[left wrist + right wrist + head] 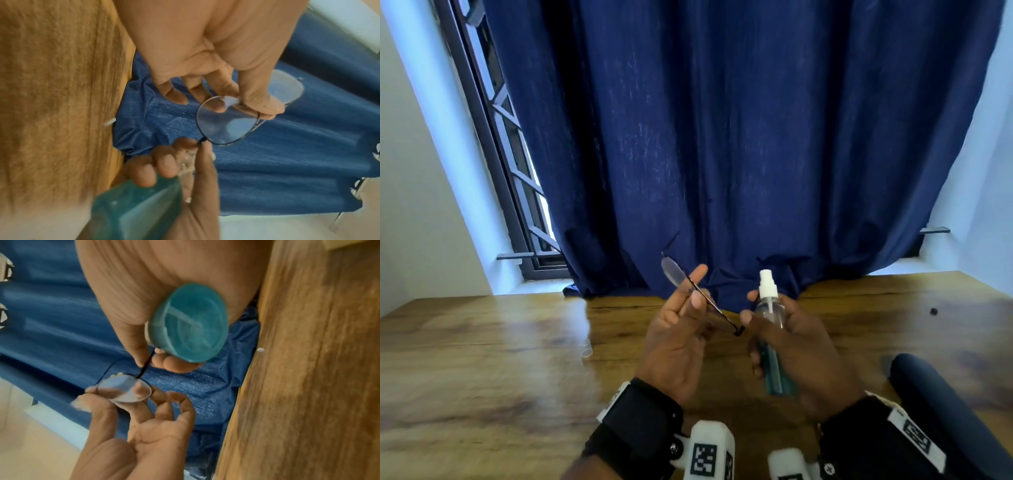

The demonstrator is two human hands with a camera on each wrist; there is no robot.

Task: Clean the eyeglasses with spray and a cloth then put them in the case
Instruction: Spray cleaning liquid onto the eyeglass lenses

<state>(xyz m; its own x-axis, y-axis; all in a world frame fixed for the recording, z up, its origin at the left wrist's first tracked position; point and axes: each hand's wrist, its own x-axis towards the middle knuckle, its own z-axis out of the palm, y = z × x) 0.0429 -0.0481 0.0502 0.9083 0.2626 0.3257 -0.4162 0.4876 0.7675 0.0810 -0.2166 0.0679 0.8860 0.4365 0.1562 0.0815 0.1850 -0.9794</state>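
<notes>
My left hand pinches the eyeglasses; my right hand is wrapped round the spray bottle. Looks like the spraying stage; wiping and casing remain, cloth and case unseen.

head: above, facing forward-down over counter | wrists: close, along each palm | shared: eyeglasses, blue curtain

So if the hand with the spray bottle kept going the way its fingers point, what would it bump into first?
Probably the eyeglasses. The right hand, gripping the spray bottle, points toward the left hand, and its fingertips already seem to touch the frame's end. Depth is hard to judge.
</notes>
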